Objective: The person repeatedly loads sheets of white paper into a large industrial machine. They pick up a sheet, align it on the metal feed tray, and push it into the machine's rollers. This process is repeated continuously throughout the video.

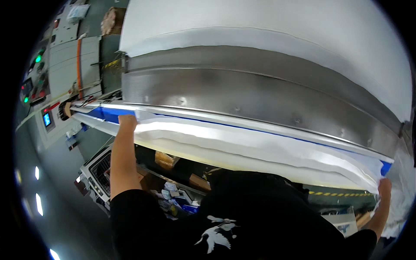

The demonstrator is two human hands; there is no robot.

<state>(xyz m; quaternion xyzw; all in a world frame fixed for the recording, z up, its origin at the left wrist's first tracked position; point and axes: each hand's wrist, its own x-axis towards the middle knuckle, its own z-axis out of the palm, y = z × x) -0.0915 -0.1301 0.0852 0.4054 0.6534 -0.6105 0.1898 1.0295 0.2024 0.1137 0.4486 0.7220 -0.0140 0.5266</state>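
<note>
In the head view, a white sheet (242, 138) runs lengthwise just below the near edge of a bare metal plate (208, 89), its two ends in the person's hands. The left hand (127, 120) is closed on the sheet's left end, beside the left end of a blue strip (113, 114) that lies under a pale rail (182, 114); the fingertips are hidden beneath. The right hand (384, 186) is pinched narrow on the sheet's right end, near the right corner of the plate and below a short patch of the same blue.

The arms are spread wide — probably so that the sheet stays straight along the strip rather than bunching. It is not fully flat: a long soft fold crosses its middle, which suggests the pull is gentle. The two ends seem to be the chosen grips because the span between has no other support in front that can be seen. A pale yellow edge (208, 160) shows along the near side, by the person's body.

Past the plate's far edge lies a broad white cover (268, 17), leaving the metal uncovered. At the left stands a small lit screen (47, 119); clear plastic (404, 190) hangs at the right — crumpled, close to the right hand.
</note>
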